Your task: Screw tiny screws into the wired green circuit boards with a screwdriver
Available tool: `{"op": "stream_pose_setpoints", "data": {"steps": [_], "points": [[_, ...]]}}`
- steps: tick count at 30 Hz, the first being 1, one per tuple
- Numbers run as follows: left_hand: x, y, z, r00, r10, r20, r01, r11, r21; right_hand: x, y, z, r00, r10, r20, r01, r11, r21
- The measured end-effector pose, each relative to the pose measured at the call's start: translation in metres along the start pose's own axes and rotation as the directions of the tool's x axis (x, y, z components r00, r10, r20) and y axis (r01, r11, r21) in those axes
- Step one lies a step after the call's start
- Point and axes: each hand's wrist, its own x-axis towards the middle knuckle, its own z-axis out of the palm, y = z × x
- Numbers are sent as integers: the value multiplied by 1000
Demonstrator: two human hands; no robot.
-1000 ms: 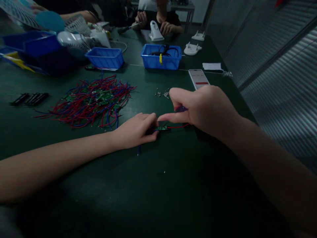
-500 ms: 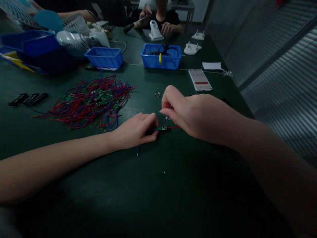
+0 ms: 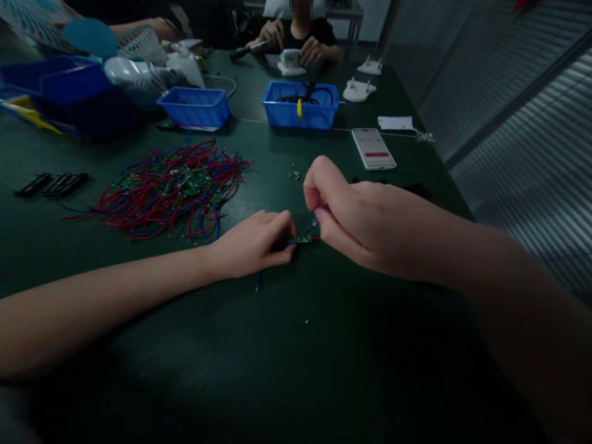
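Observation:
A small green circuit board point(image 3: 303, 239) with red and blue wires lies on the dark green table, pinched at its left end by my left hand point(image 3: 261, 243). Just right of it, my right hand point(image 3: 354, 216) is closed round a thin screwdriver point(image 3: 315, 223), whose shaft slants down to the board. My fingers hide most of the tool. Several tiny screws point(image 3: 296, 175) lie behind my hands. To the left is a tangled pile of boards with red and blue wires point(image 3: 171, 188).
Blue bins point(image 3: 300, 116) point(image 3: 197, 108) stand farther back, one holding black cables. A phone point(image 3: 374, 149) lies at the right near a white strip point(image 3: 395, 123). Black parts point(image 3: 65, 184) sit at the far left. Across the table, a person handles a white part point(image 3: 291, 63).
My right hand has shifted slightly right and its fingers have turned on the screwdriver. My left hand stays put. Across the table, the person has tilted the white part.

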Motion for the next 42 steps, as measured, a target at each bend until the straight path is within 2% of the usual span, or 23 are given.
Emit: {"op": "stream_pose_setpoints", "data": {"steps": [4, 10, 13, 18, 20, 26, 28, 32, 34, 38, 40, 42], "points": [[0, -1, 1, 1000, -1, 27, 1, 1000, -13, -1, -3, 0, 1000, 11, -14, -13, 985, -172], [-2, -2, 2, 1000, 6, 7, -6, 1000, 11, 5, -7, 7, 981, 95, -170, -153, 915, -373], [-1, -3, 2, 1000, 10, 16, -10, 1000, -1, 4, -10, 6, 982, 108, -153, -157, 919, -363], [-2, -5, 3, 999, 37, -14, -37, 999, -1, 0, -17, 0, 999, 22, -28, -28, 978, -207], [-2, -5, 3, 999, 39, -12, -38, 999, 14, -1, -18, -1, 1000, 5, -18, -9, 973, -231], [-1, 1, -1, 1000, -11, 14, 11, 1000, -3, -1, -10, 1, 983, 74, -170, -148, 861, -486], [0, 1, -1, 1000, -21, 22, 21, 1000, -8, 0, -5, 2, 976, 102, -192, -188, 844, -503], [1, 0, 0, 1000, -15, 14, 15, 1000, -5, 3, 0, 3, 971, 188, -146, -233, 875, -425], [0, 0, 0, 1000, -14, 14, 14, 1000, -10, 3, 0, 3, 977, 178, -117, -208, 910, -358], [-1, 0, -1, 1000, -20, 18, 21, 1000, -24, 1, 0, 0, 997, 76, -14, -77, 967, -241], [-1, 0, -1, 1000, -21, 22, 22, 999, -25, 1, -1, -2, 998, 61, 0, -59, 963, -263], [-2, 0, 0, 1000, -18, 16, 18, 1000, -14, 1, -2, -1, 997, 65, -44, -76, 940, -333]]}}
